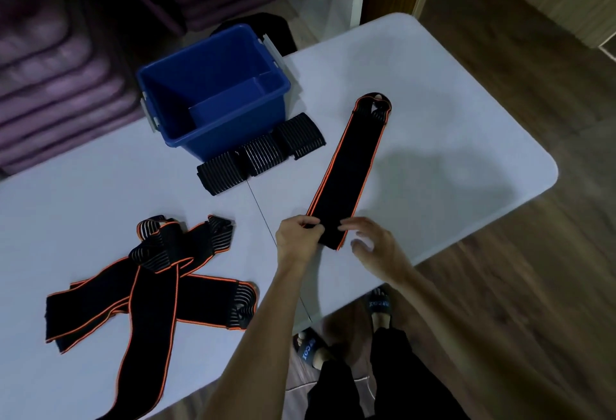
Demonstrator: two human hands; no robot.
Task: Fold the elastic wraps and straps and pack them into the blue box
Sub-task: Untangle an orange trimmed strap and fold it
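- We judge the step in hand to be the folding of one long black elastic wrap with orange edging, which lies stretched flat and slantwise on the pale grey bench, its far looped end pointing away from us and its near end at the bench's front edge
- Our left hand pinches the near end's left edge between thumb and fingers; our right hand hovers with fingers loosely spread just beside the right edge, one fingertip seemingly touching the cloth, gripping nothing
- The open blue plastic box with grey side latches stands at the bench's far side, well apart from this wrap, and looks bare inside as far as we see
- Three short folded black wraps with pale ribbed stripes lie in a row touching the box's near wall, not yet packed
- A crossed heap of further black and orange straps waits unfolded on the left
- The next move, we judge, calls for the right hand to close on its corner so both can carry the near end evenly over toward the loop, edges kept aligned
- Hidden or unclear: the box's near inner floor behind its wall, how many straps the heap holds, and whether the long wrap is already doubled; a dark thing behind the box stays unreadable
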